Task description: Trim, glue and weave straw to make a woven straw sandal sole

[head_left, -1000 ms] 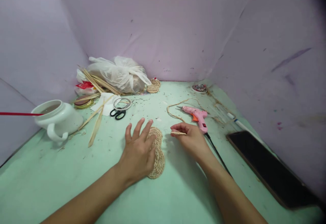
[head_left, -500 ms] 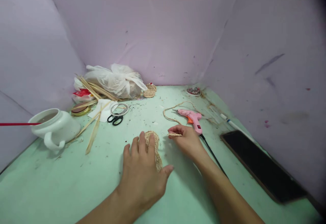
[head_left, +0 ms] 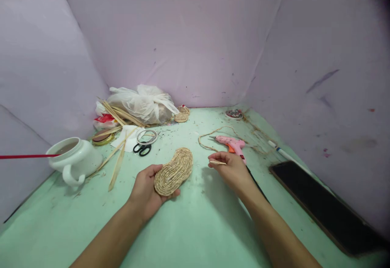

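My left hand (head_left: 149, 190) grips a sole-shaped mat of coiled straw braid (head_left: 174, 172) by its left and lower edge, thumb on top and fingers underneath. The mat is tilted, its spiral face toward me. To the right, my right hand (head_left: 230, 168) pinches a short, pale strip of straw (head_left: 217, 162) between thumb and fingers. A pink glue gun (head_left: 230, 142) lies just beyond that hand, which partly covers its handle. A braided straw cord (head_left: 201, 141) loops around the gun's nozzle; whether it joins the pinched strip I cannot tell.
At left stand a white pot (head_left: 81, 158) with a red stick, black scissors (head_left: 142, 149), a tape roll (head_left: 147, 137) and straw strips (head_left: 117, 170). A plastic bag (head_left: 146, 105) sits at the back. A dark phone (head_left: 323, 203) and white pen (head_left: 283, 153) lie at right.
My left hand, flat on the straw mat before, has turned over and now holds the mat up by its edge. My right hand keeps its pinch. The view has shifted slightly.
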Demonstrator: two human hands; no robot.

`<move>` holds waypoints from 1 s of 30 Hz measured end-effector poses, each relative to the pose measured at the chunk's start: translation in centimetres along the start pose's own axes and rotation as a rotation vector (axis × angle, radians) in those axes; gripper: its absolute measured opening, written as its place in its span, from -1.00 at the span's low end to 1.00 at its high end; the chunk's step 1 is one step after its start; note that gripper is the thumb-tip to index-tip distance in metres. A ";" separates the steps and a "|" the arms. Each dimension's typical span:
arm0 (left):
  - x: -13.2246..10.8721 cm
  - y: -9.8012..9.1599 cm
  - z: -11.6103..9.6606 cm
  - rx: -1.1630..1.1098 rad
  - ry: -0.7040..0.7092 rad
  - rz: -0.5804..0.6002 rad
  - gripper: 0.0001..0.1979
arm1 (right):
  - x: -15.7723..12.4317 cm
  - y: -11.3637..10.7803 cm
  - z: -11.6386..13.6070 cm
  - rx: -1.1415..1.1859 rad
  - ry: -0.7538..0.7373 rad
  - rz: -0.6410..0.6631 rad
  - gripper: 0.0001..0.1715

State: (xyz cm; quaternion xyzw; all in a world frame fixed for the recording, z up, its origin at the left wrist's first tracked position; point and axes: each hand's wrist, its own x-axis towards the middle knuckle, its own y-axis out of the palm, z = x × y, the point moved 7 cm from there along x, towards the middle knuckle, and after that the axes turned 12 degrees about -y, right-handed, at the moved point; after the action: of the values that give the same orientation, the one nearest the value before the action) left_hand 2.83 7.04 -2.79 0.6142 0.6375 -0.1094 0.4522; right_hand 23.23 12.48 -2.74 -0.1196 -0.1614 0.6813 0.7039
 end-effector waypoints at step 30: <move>-0.2 0.0 0.6 0.570 0.185 -0.174 -0.80 | -1.5 3.3 0.6 0.128 0.030 0.249 -0.77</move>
State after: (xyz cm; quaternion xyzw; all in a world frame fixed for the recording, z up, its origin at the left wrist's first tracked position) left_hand 3.06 6.48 -2.97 0.6667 0.6699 -0.2654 0.1908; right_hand 19.91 11.13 -3.60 -0.1038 -0.0909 0.7703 0.6226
